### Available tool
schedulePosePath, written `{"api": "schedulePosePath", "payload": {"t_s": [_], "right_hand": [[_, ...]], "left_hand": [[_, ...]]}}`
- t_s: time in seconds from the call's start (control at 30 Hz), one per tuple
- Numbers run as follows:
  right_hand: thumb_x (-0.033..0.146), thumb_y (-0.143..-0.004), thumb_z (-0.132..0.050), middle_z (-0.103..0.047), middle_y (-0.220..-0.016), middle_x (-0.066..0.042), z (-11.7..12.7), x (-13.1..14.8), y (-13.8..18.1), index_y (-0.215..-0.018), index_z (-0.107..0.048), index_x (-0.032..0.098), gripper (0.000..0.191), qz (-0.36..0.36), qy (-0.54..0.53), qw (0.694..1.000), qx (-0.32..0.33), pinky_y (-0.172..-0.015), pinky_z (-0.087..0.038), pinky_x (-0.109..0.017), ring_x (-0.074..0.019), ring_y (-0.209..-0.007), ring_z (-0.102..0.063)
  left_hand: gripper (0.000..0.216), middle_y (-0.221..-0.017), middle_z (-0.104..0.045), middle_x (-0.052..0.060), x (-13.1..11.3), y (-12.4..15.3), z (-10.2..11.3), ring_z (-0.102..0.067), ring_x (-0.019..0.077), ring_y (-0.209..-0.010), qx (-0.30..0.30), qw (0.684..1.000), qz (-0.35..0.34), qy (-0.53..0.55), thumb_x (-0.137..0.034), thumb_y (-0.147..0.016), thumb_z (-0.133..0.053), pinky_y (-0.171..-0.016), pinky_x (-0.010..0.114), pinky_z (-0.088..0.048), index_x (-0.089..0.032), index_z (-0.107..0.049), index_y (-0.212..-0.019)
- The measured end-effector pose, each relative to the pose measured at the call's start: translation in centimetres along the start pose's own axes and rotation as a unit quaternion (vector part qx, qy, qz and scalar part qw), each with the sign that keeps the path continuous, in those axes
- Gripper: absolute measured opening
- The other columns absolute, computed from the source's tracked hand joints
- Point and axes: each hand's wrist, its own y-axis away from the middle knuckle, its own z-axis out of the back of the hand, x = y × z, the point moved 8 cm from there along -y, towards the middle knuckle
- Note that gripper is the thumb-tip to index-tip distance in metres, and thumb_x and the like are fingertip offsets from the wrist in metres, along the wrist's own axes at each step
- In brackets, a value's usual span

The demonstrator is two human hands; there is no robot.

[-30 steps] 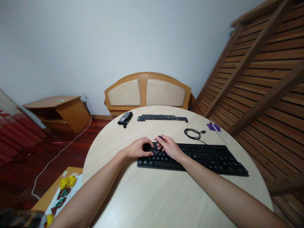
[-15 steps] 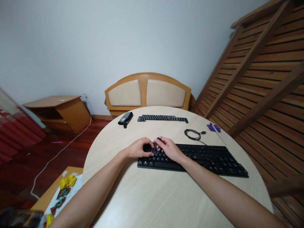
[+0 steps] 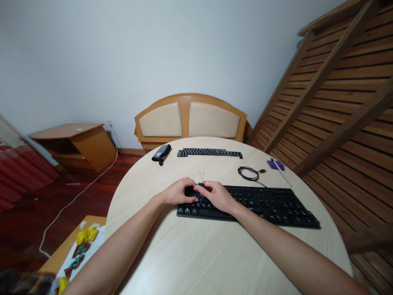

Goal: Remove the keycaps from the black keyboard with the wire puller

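Observation:
A black keyboard (image 3: 273, 207) lies on the round table, a patch of its keys near the left end hidden by my hands. My left hand (image 3: 179, 191) rests on that left end, fingers curled over the far side and thumb on the keys, gripping it. Between the thumb and fingers of my right hand (image 3: 217, 194) is a wire keycap puller (image 3: 201, 178); its two thin wire prongs point up and away from me. My two hands nearly touch, and the spot under the right fingertips cannot be seen.
Loose black keycaps (image 3: 208, 152) stand in rows towards the far side. A black folded pouch (image 3: 161, 154) lies at far left. The coiled cable (image 3: 249, 173) sits behind the keyboard, and a purple cloth (image 3: 275, 165) with a pale stick lies at right.
My right hand has shifted slightly left, and the keycap puller has turned more upright with its prongs moved left. The left hand has stayed on the keyboard.

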Motion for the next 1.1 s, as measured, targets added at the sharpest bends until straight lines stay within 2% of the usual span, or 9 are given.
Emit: {"api": "schedulePosePath", "payload": {"t_s": [0.1,0.27,0.37,0.53,0.77,0.87,1.0,1.1], "right_hand": [[0.049,-0.093,-0.052,-0.061,-0.064,0.0,0.2,1.2,0.3,-0.067,-0.067,0.017,0.044,0.038,0.04,0.998,0.014,-0.058,-0.037,-0.025,-0.0142,-0.062,-0.052],[0.041,-0.094,-0.054,-0.068,-0.071,-0.002,0.6,2.8,0.7,-0.08,-0.072,0.018,0.032,0.084,0.079,0.991,0.061,-0.059,-0.037,-0.026,-0.0158,-0.063,-0.057],[0.04,-0.094,-0.053,-0.071,-0.076,-0.005,0.9,2.6,0.8,-0.08,-0.073,0.018,0.033,0.085,0.106,0.989,0.054,-0.06,-0.037,-0.027,-0.0165,-0.064,-0.059],[0.043,-0.096,-0.048,-0.068,-0.067,-0.003,0.9,1.4,0.7,-0.076,-0.072,0.018,0.04,0.055,0.13,0.989,0.051,-0.057,-0.036,-0.026,-0.0158,-0.06,-0.058],[0.045,-0.095,-0.05,-0.075,-0.078,-0.003,0.6,0.2,0.1,-0.083,-0.074,0.018,0.038,0.018,0.073,0.995,0.071,-0.063,-0.042,-0.026,-0.0174,-0.067,-0.065],[0.046,-0.094,-0.051,-0.077,-0.081,-0.005,0.7,-0.4,-0.2,-0.08,-0.074,0.018,0.04,0.006,0.046,0.997,0.063,-0.07,-0.047,-0.027,-0.0198,-0.075,-0.069],[0.049,-0.093,-0.051,-0.077,-0.081,-0.007,0.7,-1.3,-0.6,-0.077,-0.074,0.016,0.043,-0.011,-0.028,0.998,0.055,-0.082,-0.05,-0.032,-0.0228,-0.085,-0.071],[0.052,-0.091,-0.052,-0.077,-0.082,-0.007,0.9,-1.4,-0.7,-0.078,-0.074,0.016,0.044,-0.012,-0.057,0.998,0.039,-0.083,-0.051,-0.033,-0.0232,-0.086,-0.071]], "left_hand": [[0.027,-0.09,-0.064,0.004,0.1,0.0,-0.1,-0.06,0.0209,-0.087,0.002,1.0,-0.002,-0.001,-0.036,-0.074,-0.076,-0.079,0.032,-0.049,-0.018,-0.064,-0.091],[0.027,-0.096,-0.066,0.005,-0.1,0.0,0.0,-0.06,0.0215,-0.093,-0.001,1.0,-0.012,0.015,-0.032,-0.075,-0.076,-0.085,0.032,-0.048,-0.019,-0.066,-0.097],[0.027,-0.098,-0.067,0.005,-0.3,0.0,0.1,-0.061,0.0218,-0.095,0.001,1.0,-0.015,0.018,-0.031,-0.075,-0.076,-0.087,0.033,-0.048,-0.019,-0.067,-0.098],[0.028,-0.099,-0.067,0.005,-0.5,0.0,0.1,-0.061,0.0215,-0.095,0.002,1.0,-0.016,0.012,-0.032,-0.076,-0.076,-0.086,0.033,-0.048,-0.019,-0.066,-0.099],[0.032,-0.097,-0.068,0.006,-0.3,0.0,0.0,-0.061,0.0213,-0.093,0.001,1.0,-0.02,0.012,-0.037,-0.076,-0.077,-0.084,0.033,-0.048,-0.017,-0.065,-0.099],[0.032,-0.097,-0.068,0.006,-0.5,-0.1,0.0,-0.061,0.0209,-0.093,-0.002,0.999,-0.032,0.021,-0.04,-0.076,-0.077,-0.085,0.033,-0.048,-0.017,-0.066,-0.096],[0.024,-0.091,-0.07,0.005,-1.1,-0.2,-0.3,-0.062,0.0194,-0.093,0.012,0.997,-0.066,0.036,-0.039,-0.079,-0.075,-0.09,0.033,-0.045,-0.017,-0.067,-0.083],[0.025,-0.091,-0.071,0.005,-1.0,-0.3,-0.3,-0.062,0.0194,-0.093,0.005,0.997,-0.063,0.035,-0.04,-0.08,-0.075,-0.089,0.032,-0.046,-0.017,-0.068,-0.086]]}}
